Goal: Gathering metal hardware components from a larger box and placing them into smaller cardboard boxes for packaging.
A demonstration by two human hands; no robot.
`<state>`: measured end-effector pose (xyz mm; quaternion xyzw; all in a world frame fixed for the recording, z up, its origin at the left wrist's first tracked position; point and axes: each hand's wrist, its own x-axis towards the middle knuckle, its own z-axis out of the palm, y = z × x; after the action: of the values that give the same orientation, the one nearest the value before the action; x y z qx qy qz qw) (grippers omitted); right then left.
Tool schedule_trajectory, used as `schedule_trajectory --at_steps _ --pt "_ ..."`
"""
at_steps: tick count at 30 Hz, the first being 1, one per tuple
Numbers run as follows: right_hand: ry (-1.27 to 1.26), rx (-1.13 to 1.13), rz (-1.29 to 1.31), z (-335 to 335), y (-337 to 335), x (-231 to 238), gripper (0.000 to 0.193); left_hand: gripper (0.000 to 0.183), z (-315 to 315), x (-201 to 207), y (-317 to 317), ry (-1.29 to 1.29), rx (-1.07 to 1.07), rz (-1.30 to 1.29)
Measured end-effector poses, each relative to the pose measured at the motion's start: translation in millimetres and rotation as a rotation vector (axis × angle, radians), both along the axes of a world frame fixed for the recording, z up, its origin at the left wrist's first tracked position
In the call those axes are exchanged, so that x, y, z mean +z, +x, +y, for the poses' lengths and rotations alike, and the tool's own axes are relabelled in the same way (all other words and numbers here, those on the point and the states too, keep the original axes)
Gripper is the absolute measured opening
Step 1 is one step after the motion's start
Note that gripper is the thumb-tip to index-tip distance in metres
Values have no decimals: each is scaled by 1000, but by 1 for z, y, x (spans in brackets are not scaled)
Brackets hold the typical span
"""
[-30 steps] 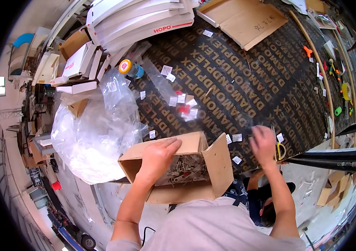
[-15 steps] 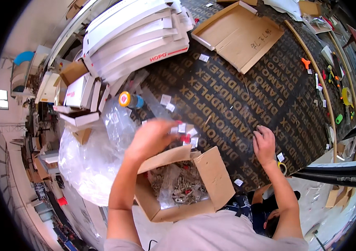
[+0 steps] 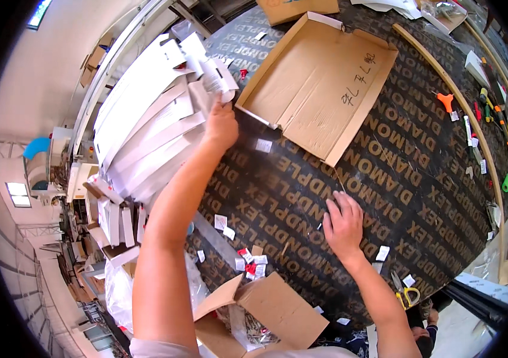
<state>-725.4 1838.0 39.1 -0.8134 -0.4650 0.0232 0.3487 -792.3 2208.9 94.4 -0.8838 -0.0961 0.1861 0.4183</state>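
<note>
My left hand (image 3: 223, 124) reaches far forward to the right end of a pile of flat white cardboard boxes (image 3: 146, 128). Its fingers close on the end of one white box (image 3: 221, 80); part of the grip is hidden behind the hand. On the dark printed tabletop (image 3: 301, 209) rests my right hand (image 3: 344, 230), fingers stretched out and holding nothing. A shallow brown cardboard tray (image 3: 319, 77) lies ahead of it, flaps spread. Close to my body stands an open brown carton (image 3: 283, 310) with small metal parts and clear plastic inside.
Small white packets with red pieces (image 3: 252, 262) lie beyond the carton. Yellow-handled scissors (image 3: 408, 292) are near the right front edge. A curved wooden strip (image 3: 474, 113) borders hand tools and an orange piece (image 3: 445, 101). Another person (image 3: 425, 337) is at lower right.
My left hand has gone from above the small packets forward to the white boxes. My right hand stays at the table. The view has shifted forward, so the carton sits lower.
</note>
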Motion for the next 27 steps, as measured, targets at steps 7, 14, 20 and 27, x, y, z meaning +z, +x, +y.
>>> schedule_trajectory --at_steps 7,14,20,27 --pt "-25 -3 31 2 10 -2 30 16 -3 64 8 -246 3 -324" --pt "-8 18 41 2 8 -4 30 15 8 87 -14 -220 19 -364" --pt "7 -40 14 -3 8 0 25 22 -8 58 -19 -377 80 -290" --pt "102 -57 -5 -3 3 -6 24 29 -123 126 -64 -1077 445 -431"
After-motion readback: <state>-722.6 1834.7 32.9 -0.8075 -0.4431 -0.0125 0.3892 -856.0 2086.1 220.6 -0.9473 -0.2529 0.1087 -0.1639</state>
